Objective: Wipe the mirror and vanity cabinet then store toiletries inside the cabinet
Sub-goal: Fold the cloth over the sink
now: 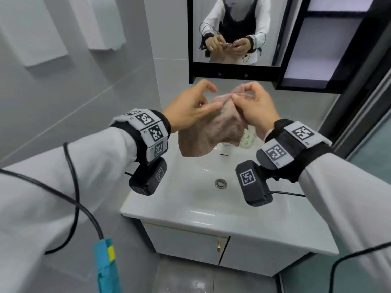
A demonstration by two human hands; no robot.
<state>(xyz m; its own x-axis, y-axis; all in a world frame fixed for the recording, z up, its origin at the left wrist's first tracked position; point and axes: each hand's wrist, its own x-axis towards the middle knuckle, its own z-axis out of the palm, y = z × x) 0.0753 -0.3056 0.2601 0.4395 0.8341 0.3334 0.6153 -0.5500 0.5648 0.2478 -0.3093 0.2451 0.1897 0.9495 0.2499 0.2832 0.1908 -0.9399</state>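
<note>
both hands are raised over the sink [190, 193], sharing one pinkish cloth [211, 134]. the left hand [190, 108] pinches a fold of the cloth between thumb and fingers, with its forefinger arched free above. the right hand [256, 106] nips the cloth's upper edge between thumb and forefinger, the other fingers curled under. the cloth hangs bunched between them, its lower corner dangling above the tap [224, 150], which it partly hides. just behind the cloth, at the back of the white tabletop [160, 212], sits a pale toiletry tube [248, 140], half covered. the mirror [232, 22] on the wall ahead reflects the same hands and cloth. to its right a black-framed wall cabinet [317, 51] stands open, showing white shelves. under the tabletop is the vanity cabinet [190, 240], with a small gold handle [219, 246] on its front. each wrist wears a black band with square printed markers.
</note>
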